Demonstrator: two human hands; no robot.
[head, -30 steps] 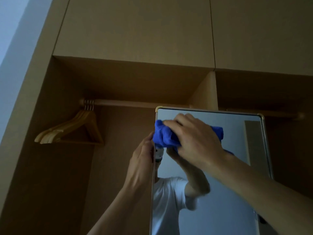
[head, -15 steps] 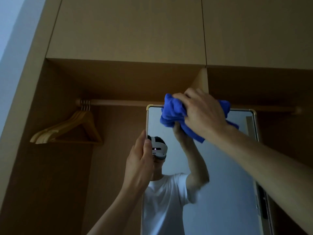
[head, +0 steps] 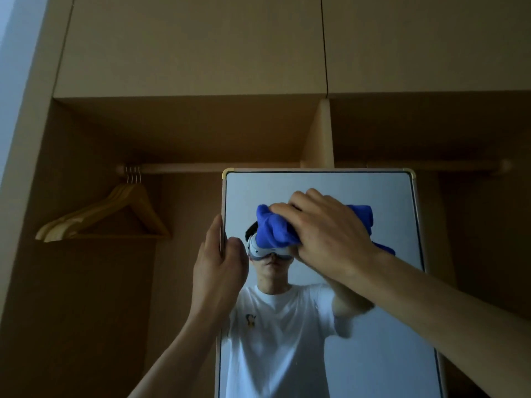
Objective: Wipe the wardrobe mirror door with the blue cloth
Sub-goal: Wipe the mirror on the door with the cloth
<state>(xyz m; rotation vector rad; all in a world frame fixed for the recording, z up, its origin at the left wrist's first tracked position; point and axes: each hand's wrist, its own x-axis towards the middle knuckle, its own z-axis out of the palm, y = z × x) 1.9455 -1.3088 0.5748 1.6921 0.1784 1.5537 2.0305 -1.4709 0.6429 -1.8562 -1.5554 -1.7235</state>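
Note:
The mirror door [head: 382, 326] has a thin gold frame and stands in front of an open wooden wardrobe. My right hand [head: 327, 231] presses a bunched blue cloth [head: 273, 228] against the glass in its upper part, a little below the top edge. My left hand [head: 218, 271] grips the mirror's left edge, thumb on the glass and fingers behind the frame. The glass reflects a person in a white T-shirt with a headset, partly hidden by the cloth.
Several wooden hangers [head: 115, 214] hang on the rail [head: 207, 168] at the left of the open compartment. A vertical divider panel [head: 319, 136] rises just behind the mirror's top. Closed cabinet doors [head: 195, 44] span the top. A pale wall strip [head: 11, 53] lies far left.
My right hand swept the cloth from the upper left of the glass up over the top edge, then back down onto the glass. My left hand stayed on the left edge.

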